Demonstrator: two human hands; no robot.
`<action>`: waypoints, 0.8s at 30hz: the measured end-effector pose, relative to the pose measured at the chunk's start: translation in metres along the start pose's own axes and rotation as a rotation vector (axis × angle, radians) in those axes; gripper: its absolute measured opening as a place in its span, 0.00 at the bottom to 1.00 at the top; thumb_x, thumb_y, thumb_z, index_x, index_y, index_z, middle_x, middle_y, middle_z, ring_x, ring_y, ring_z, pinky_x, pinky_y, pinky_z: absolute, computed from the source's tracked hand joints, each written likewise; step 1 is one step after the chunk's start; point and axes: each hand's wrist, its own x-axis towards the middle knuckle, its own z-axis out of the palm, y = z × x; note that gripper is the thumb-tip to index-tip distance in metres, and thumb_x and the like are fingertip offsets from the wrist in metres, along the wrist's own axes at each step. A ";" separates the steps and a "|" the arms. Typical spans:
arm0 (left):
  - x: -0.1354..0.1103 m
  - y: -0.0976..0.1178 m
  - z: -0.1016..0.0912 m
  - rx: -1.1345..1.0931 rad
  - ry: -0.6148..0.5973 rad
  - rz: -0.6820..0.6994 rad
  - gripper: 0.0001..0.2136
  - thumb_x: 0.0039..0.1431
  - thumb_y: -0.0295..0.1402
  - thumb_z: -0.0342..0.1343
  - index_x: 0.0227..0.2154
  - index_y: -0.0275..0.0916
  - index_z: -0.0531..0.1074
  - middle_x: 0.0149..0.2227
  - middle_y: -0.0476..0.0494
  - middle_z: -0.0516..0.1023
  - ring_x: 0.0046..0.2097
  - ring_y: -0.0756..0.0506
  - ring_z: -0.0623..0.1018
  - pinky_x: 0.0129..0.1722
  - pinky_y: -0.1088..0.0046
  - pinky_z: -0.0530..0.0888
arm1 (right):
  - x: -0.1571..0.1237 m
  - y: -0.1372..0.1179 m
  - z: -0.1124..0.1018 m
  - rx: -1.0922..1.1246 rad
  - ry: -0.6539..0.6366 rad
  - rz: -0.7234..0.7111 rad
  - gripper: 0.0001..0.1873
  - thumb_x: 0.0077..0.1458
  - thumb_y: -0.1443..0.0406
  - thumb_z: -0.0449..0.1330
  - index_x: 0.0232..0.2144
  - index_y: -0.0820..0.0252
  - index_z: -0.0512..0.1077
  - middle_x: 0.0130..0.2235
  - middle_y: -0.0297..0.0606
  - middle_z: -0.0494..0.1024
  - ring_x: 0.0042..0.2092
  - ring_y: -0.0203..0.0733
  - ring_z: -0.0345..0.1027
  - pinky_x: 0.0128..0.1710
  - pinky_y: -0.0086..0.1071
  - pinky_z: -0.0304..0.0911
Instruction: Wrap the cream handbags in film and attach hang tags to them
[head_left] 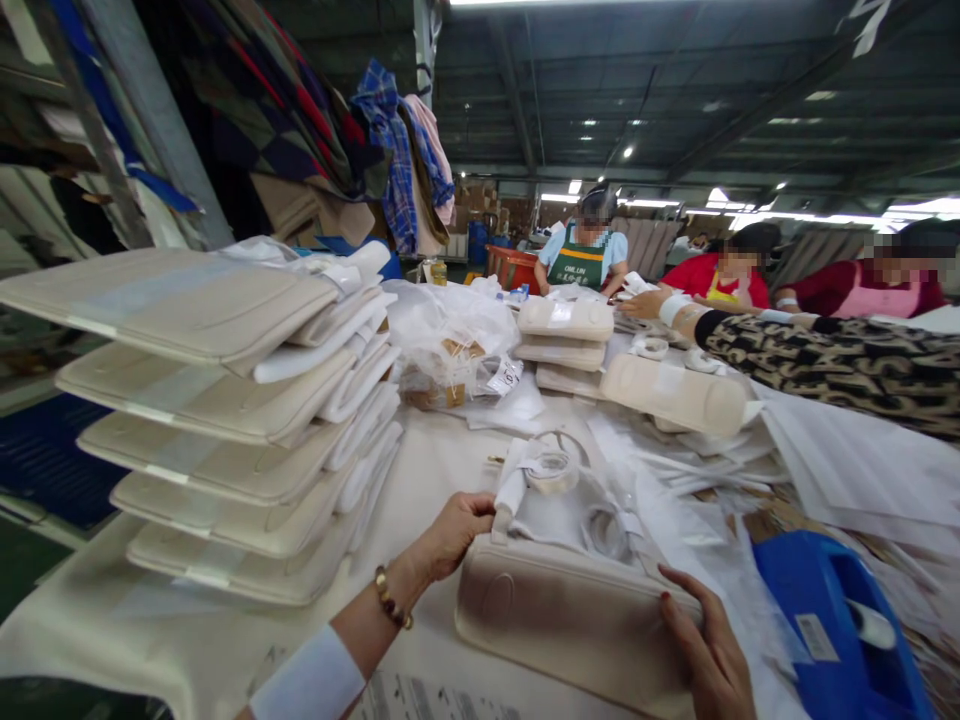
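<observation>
A beige handbag point(555, 620) lies in front of me, with white wrapping and coiled straps point(553, 468) at its far side. My left hand point(459, 535) is closed in a pinch at the bag's upper left corner, by the handle base; the exact grip is partly hidden. Against the bag's right end rests my right hand point(705, 645), its fingers stretched and apart, two fingertips touching the upper edge and front. Clear film and white paper lie around the bag.
Left stands a tall stack of wrapped beige bags point(247, 470). More bags point(562, 330) lie ahead, beside plastic wrapping point(450, 330). A blue container point(832, 620) is at right. A co-worker's patterned sleeve point(825, 360) reaches in; other people work beyond.
</observation>
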 end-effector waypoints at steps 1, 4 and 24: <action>0.000 -0.005 0.000 -0.010 0.040 0.012 0.12 0.30 0.34 0.68 0.23 0.35 0.78 0.18 0.52 0.72 0.23 0.52 0.66 0.26 0.76 0.63 | 0.002 0.005 -0.001 -0.007 -0.013 -0.023 0.28 0.51 0.44 0.54 0.47 0.55 0.66 0.51 0.39 0.69 0.57 0.54 0.58 0.58 0.42 0.49; 0.000 -0.015 0.000 -0.035 0.123 0.034 0.13 0.31 0.37 0.67 0.22 0.35 0.77 0.17 0.53 0.70 0.22 0.53 0.64 0.24 0.77 0.60 | 0.006 0.019 -0.003 -0.021 -0.028 -0.112 0.28 0.51 0.46 0.55 0.47 0.57 0.66 0.54 0.42 0.68 0.59 0.54 0.55 0.59 0.43 0.47; -0.006 -0.037 0.000 -0.119 0.432 0.099 0.07 0.30 0.33 0.61 0.16 0.37 0.73 0.19 0.52 0.71 0.23 0.51 0.66 0.26 0.75 0.62 | 0.009 0.008 0.000 -0.046 0.007 -0.015 0.30 0.47 0.43 0.56 0.44 0.56 0.69 0.50 0.39 0.73 0.57 0.55 0.58 0.57 0.41 0.53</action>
